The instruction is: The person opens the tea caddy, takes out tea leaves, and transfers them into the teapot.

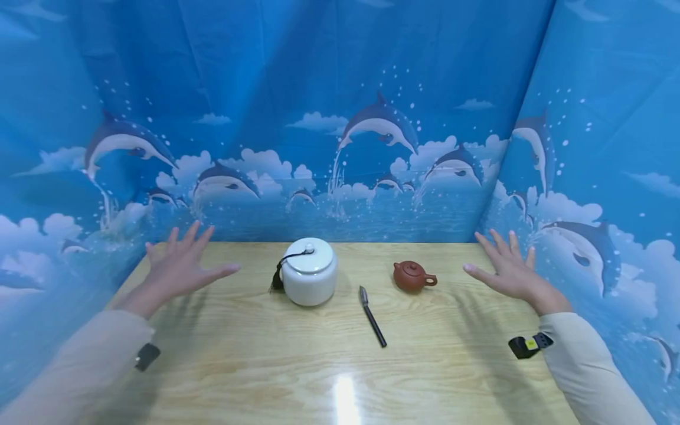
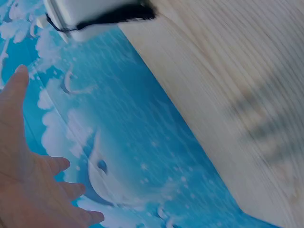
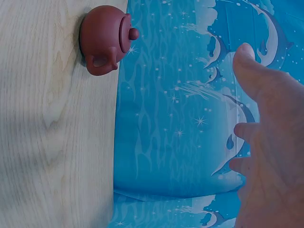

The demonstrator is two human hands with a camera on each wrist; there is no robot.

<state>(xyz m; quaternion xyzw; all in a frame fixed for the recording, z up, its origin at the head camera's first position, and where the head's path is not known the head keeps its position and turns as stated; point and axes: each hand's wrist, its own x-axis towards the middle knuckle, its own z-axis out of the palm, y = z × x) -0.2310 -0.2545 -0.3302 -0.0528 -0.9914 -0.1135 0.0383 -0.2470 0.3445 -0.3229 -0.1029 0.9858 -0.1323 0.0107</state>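
My left hand [image 1: 177, 267] is held over the left side of the table with fingers spread, holding nothing. To its right stands a white lidded jar [image 1: 310, 280] with a black cord and tassel [image 1: 277, 278]; part of this jar [image 2: 90, 14] shows at the top of the left wrist view. Spread over the table's right side, my right hand [image 1: 512, 271] also holds nothing. Nearest to it is a small reddish-brown teapot [image 1: 410, 276], its handle towards that hand. The teapot [image 3: 102, 35] appears lid-on in the right wrist view. Between jar and teapot lies a dark pen [image 1: 374, 319].
The light wooden table [image 1: 255, 360] ends at a blue curtain [image 1: 319, 218] printed with dolphins and clouds, which also rises along both sides. A bright reflection lies on the table near the front. Each sleeve has a small black device [image 1: 525, 347] at the wrist.
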